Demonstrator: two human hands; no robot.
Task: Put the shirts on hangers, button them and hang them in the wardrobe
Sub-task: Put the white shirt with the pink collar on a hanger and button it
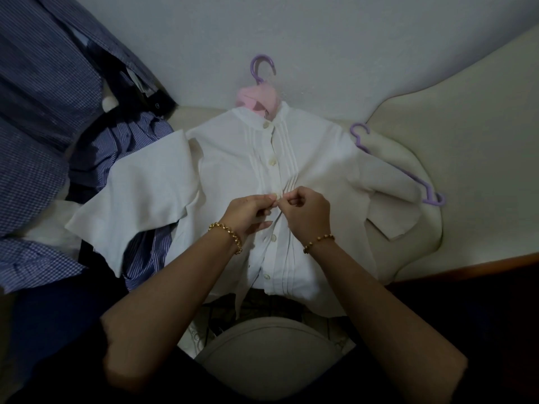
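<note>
Sofa [466, 112] holds white shirt [233, 158] (left hand [248, 212], right hand [306, 211] pinching button [274, 196]).

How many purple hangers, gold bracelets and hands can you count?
Purple hangers: 2
Gold bracelets: 2
Hands, both pinching the white shirt: 2
Total: 6
</note>
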